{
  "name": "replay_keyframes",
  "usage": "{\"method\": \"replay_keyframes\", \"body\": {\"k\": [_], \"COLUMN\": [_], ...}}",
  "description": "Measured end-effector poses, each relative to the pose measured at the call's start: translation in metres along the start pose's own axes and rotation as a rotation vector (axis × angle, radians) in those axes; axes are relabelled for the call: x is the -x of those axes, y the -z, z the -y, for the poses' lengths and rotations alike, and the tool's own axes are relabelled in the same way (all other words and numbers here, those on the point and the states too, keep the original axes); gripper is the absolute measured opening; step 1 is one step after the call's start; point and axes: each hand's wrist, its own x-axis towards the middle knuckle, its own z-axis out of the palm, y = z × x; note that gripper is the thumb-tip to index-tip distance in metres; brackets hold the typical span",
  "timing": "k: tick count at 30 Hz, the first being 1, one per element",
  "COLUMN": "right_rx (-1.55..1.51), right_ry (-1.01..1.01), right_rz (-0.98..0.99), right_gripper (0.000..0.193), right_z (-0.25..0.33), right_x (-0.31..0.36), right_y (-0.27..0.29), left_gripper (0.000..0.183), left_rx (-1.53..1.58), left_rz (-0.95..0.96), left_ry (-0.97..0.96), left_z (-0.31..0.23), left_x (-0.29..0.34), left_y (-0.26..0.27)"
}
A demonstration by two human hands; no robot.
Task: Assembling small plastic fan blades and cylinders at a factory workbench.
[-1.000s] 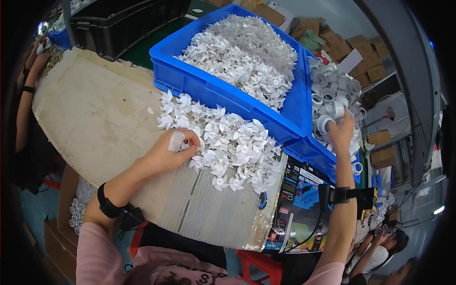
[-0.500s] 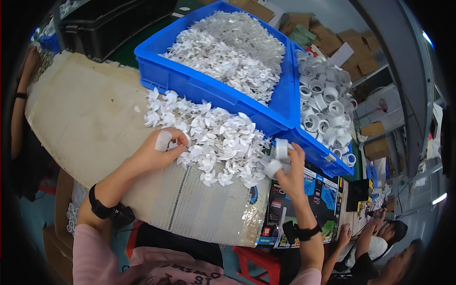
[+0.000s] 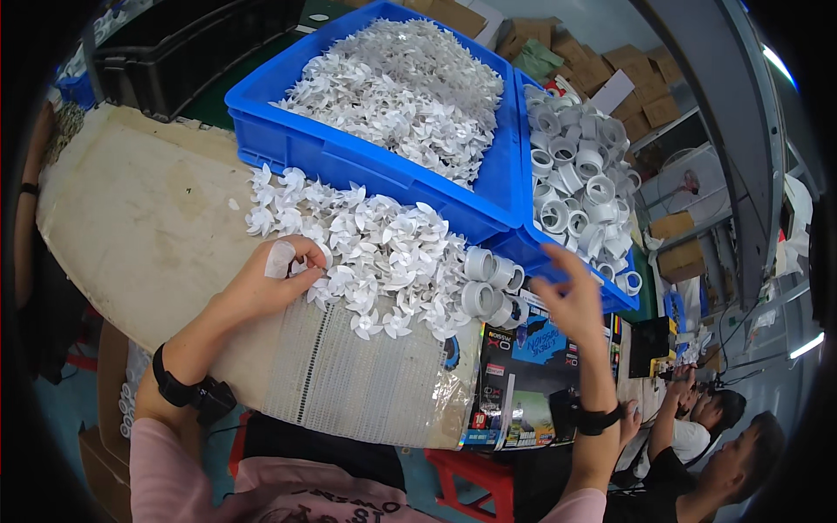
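My left hand (image 3: 275, 277) is closed, thumb and fingers curled together at the left edge of a heap of small white plastic fan wheels (image 3: 384, 248). Something small and white shows at its fingertips, too hidden to name. A whitish patch lies on the back of that hand. My right hand (image 3: 574, 301) is open and holds nothing, fingers apart, just right of a small cluster of white plastic rings (image 3: 479, 299). Those rings rest at the heap's right end, against the fan wheels.
A large blue bin (image 3: 349, 139) of fan wheels stands behind the heap. Beside it, a second blue bin (image 3: 621, 299) holds many white rings (image 3: 600, 189). A black crate (image 3: 166, 74) sits back left. A dark printed sheet (image 3: 532, 383) covers the table's right part. Other people (image 3: 737, 471) sit at right.
My right hand has let go of the rings it held and moved right, opening. The rings now sit beside the heap. My left hand stays closed at the heap's edge. The view has shifted slightly.
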Motion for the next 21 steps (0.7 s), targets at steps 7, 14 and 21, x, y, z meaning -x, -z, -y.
{"method": "replay_keyframes", "body": {"k": [7,14,21], "right_rx": [0.547,0.48,0.547], "right_ry": [0.161,0.222,0.224], "right_rz": [-0.366,-0.266,-0.228], "right_gripper": [0.068,0.091,0.077], "right_z": [-0.106,-0.101,-0.113], "right_x": [-0.052,-0.087,-0.095], "right_y": [0.092,0.073,0.071], "left_gripper": [0.01,0.009,0.008], "left_rx": [0.045,0.041,0.001], "left_rz": [0.008,0.014,0.004], "left_ry": [-0.026,0.003,-0.015], "left_z": [0.0,0.004,0.0], "left_x": [-0.004,-0.002,-0.002], "left_y": [-0.003,0.001,0.0]}}
